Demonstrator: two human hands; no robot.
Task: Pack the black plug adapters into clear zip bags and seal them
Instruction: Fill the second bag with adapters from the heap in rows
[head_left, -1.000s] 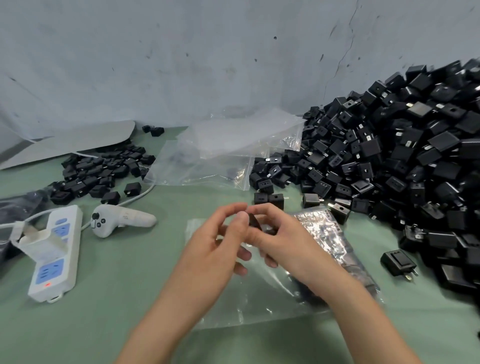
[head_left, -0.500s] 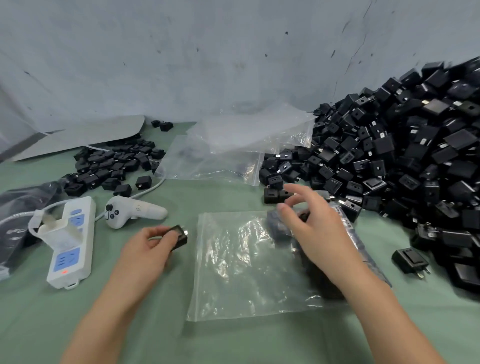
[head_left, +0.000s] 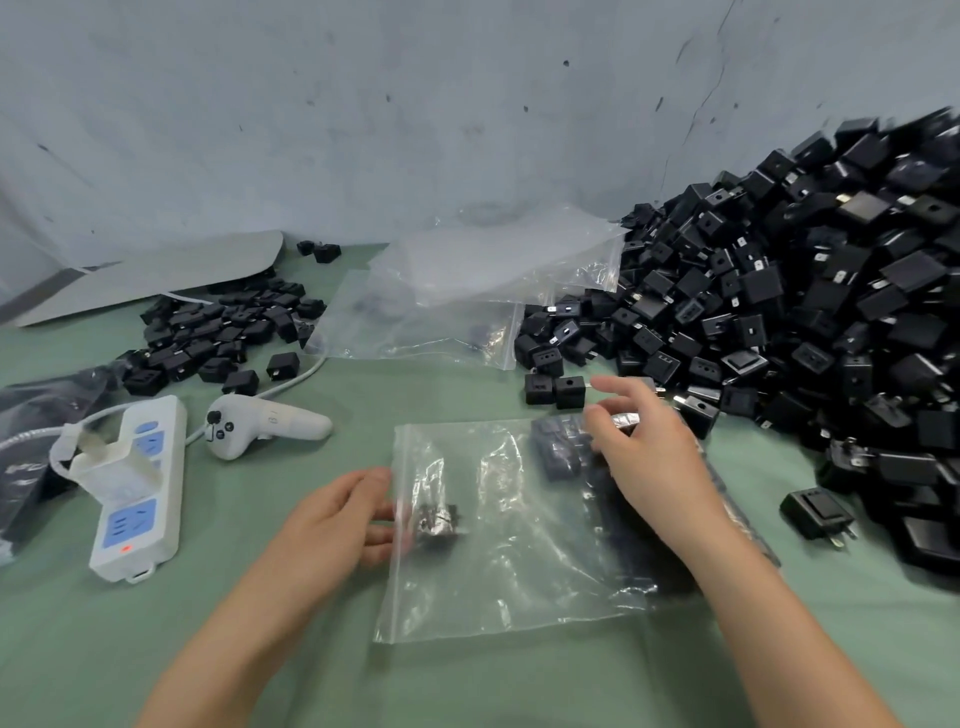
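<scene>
The heap of black plastic plug adapters (head_left: 779, 312) runs off the frame's right edge. At centre, the left hand (head_left: 332, 525) has blurred fingertips (head_left: 385, 515), and one black adapter (head_left: 434, 522) inside the clear zip bag (head_left: 519, 582) is smeared.

Pale grey wall (head_left: 363, 130), scuffed, crack at right; green cloth tabletop (head_left: 104, 649); even light.

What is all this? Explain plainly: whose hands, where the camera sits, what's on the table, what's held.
No machine: a person works bare-handed, filmed by a head-worn camera looking down. On the green table lie a big pile of black plug adapters, a smaller pile, spare clear bags, a white power strip and a white controller. The left hand is at the open edge of a clear zip bag, one adapter just inside; blur hides whether its fingers grip it. The right hand reaches toward the big pile; whether it holds anything is unclear.
</scene>
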